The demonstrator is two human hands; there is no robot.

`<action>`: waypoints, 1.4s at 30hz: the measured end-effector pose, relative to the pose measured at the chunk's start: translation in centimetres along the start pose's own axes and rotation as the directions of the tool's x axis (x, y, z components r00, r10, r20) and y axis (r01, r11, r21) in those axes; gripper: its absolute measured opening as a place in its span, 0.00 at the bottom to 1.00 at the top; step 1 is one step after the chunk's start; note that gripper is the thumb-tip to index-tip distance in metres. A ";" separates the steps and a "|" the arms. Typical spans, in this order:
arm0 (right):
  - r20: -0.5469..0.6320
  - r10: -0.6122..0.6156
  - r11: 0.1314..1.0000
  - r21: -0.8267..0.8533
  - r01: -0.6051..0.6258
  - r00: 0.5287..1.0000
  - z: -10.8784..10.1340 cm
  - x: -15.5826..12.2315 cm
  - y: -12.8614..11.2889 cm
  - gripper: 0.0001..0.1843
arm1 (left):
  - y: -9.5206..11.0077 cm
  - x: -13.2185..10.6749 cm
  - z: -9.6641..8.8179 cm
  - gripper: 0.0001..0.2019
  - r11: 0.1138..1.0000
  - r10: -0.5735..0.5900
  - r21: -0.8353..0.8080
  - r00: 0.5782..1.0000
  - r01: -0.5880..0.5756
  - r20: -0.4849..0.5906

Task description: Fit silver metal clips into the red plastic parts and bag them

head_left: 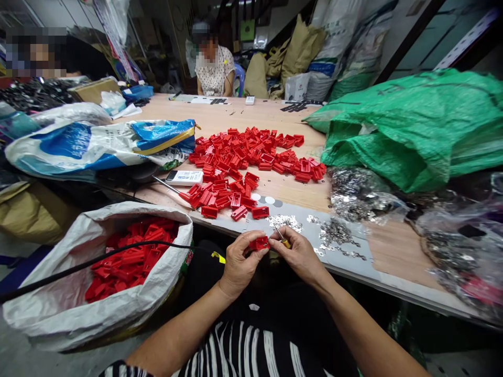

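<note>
My left hand (240,260) pinches a small red plastic part (260,242) just below the table's front edge. My right hand (299,255) is closed round a small tool with a yellow handle (285,242), its thin metal tip pointing up toward the red part. A large heap of the same red plastic parts (243,165) lies on the wooden table (396,251) ahead of my hands. Small shiny metal pieces (283,222) are scattered on the table just beyond my right hand.
A white sack (66,309) at my left holds several red parts (131,257); a black cable crosses it. A green bag (412,125) and clear bags of metal pieces (357,196) sit right. A blue-white sack (90,144) lies left. A person (214,65) sits at the far end.
</note>
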State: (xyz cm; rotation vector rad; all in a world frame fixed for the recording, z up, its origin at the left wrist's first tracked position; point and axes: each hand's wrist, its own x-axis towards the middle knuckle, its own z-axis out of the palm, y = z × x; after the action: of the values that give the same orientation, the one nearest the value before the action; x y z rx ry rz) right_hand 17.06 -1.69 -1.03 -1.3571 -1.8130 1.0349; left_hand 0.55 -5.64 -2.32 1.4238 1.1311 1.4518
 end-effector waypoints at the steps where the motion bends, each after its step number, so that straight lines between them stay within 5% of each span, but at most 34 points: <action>1: -0.004 -0.009 0.999 -0.043 0.009 1.000 -0.1 -0.1 -0.1 0.10 | 0.0 0.0 0.0 0.14 1.000 0.013 0.022 1.000 -0.013 0.012; 9: 0.042 -0.165 0.965 -0.201 0.170 0.985 -0.1 -0.2 -1.3 0.06 | -0.2 -0.1 -0.1 0.18 0.999 -0.029 0.037 0.999 0.029 0.017; 26: 0.014 -0.036 0.996 -0.077 0.037 0.999 0.1 0.0 0.2 0.07 | 0.0 -0.1 -0.2 0.16 0.990 0.005 0.142 0.997 -0.016 0.076; 30: 0.031 -0.007 0.995 0.102 0.004 1.000 0.5 0.1 0.5 0.10 | 0.3 0.2 -0.3 0.16 0.997 -0.044 0.075 0.994 0.036 0.097; 36: 0.209 0.107 0.903 0.390 -0.183 0.972 0.0 0.2 -0.3 0.21 | 0.3 0.6 -0.5 0.16 0.971 -0.177 -0.143 0.979 0.191 0.104; 42: 0.110 0.058 0.984 0.160 -0.075 0.992 -1.2 0.0 0.0 0.19 | -0.1 0.8 -0.6 0.17 0.966 -0.196 -0.146 0.972 0.214 0.128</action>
State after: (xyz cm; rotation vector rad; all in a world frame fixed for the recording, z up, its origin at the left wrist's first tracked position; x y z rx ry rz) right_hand 18.07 -1.46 -0.48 -1.2925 -1.7245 1.2836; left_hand -0.06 -4.88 -2.19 1.2234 1.0356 1.2697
